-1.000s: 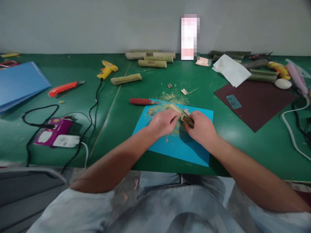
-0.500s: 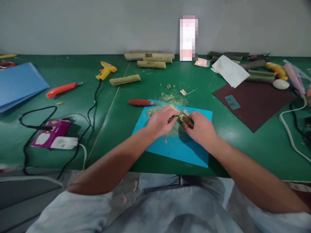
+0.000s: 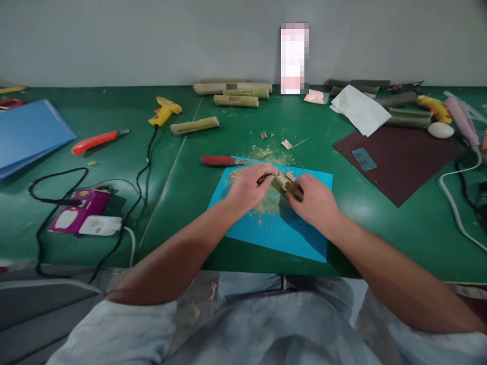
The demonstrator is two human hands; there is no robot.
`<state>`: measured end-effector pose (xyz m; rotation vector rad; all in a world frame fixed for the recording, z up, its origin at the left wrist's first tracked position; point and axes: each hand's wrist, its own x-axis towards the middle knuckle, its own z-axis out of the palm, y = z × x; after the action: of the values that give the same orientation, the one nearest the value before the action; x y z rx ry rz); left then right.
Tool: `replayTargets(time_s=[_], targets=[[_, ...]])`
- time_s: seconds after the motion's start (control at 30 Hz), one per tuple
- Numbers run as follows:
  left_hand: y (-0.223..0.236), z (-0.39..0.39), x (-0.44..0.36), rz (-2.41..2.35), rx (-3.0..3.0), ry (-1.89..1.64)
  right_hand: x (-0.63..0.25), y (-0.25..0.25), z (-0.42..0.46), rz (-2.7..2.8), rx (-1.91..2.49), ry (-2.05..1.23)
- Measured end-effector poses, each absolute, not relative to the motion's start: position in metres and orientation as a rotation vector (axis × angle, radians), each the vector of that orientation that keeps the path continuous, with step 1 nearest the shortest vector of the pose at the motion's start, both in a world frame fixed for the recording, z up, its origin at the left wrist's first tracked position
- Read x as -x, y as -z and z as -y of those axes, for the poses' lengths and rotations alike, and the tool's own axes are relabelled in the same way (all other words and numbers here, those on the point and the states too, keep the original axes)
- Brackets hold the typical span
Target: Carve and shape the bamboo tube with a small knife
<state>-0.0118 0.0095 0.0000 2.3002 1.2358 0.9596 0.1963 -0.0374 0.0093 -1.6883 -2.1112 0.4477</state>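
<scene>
In the head view, the right hand point(image 3: 315, 200) has its fingers clamped on a short bamboo piece point(image 3: 282, 184) above a bright blue sheet point(image 3: 300, 235) on the green counter point(image 3: 171, 238). The left hand point(image 3: 249, 188) curls at the piece's 10 o'clock end, thumb and fingers close together; I cannot tell whether they pinch it. Pale shavings point(image 3: 266, 203) lie on the sheet around the hands.

Taking the bamboo piece as the clock's centre, with 12 pointing away from the person, a red-handled knife point(image 3: 218, 160) lies near at 10 o'clock, its blade tip over the sheet's edge. Farther out at 10 are a single bamboo length point(image 3: 195, 125) and a yellow glue gun point(image 3: 163, 112). Notched bamboo tubes point(image 3: 236, 101) lie at 11, a maroon sheet point(image 3: 397, 172) at 3 and a purple box point(image 3: 91, 203) at 9. White paper point(image 3: 359, 111) lies between 1 and 2, overlapping the maroon sheet.
</scene>
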Motion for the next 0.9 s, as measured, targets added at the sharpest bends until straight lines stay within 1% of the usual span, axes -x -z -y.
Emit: replayTargets(time_s=[0.37, 0.63, 0.9], targets=[[0.0015, -0.0106, 0.0123, -1.19, -2.441, -0.911, -0.1962, -0.0085, 0.0367, 2.129, 1.688, -0.451], [-0.0015, -0.0105, 0.0151, -1.316, -2.501, -0.826, -0.1958, -0.0088, 0.037, 2.143, 1.673, -0.442], [-0.0015, -0.0107, 0.0147, -1.293, -2.482, -0.828, -0.1956, -0.0084, 0.0365, 2.142, 1.682, -0.424]])
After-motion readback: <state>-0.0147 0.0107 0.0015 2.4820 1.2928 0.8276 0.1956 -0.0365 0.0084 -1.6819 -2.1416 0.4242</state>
